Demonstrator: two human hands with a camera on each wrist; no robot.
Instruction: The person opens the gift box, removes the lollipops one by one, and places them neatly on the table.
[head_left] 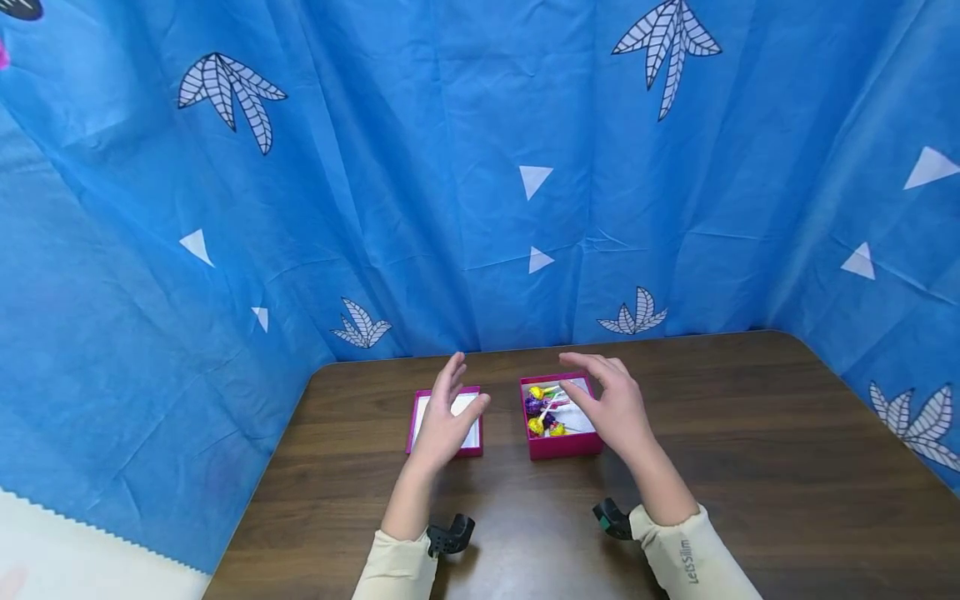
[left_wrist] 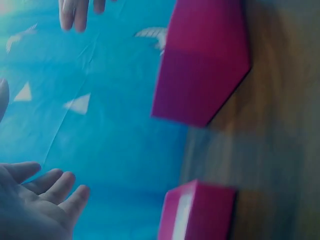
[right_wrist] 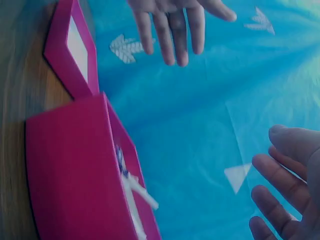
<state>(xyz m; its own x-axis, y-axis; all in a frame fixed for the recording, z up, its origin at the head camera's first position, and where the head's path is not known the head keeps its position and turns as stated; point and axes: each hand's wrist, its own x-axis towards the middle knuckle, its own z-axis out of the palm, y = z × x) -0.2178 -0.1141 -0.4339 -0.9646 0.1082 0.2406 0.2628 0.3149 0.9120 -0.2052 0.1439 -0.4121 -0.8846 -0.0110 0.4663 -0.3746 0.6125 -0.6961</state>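
Magenta box (head_left: 566, 447) at lower centre of my head view holds lollipops (head_left: 536, 426); a shallower magenta tray (head_left: 468, 452) lies just left of it on the bench (head_left: 750, 417). My left hand (head_left: 441, 429) has its grip spread wide, thumb apart, overlapping the tray in view; my right hand (head_left: 617, 407), equally spread and empty, overlaps the box's right side. Lettering on the cream right sleeve (head_left: 701, 554), lower right, looks like "LetsSlim".
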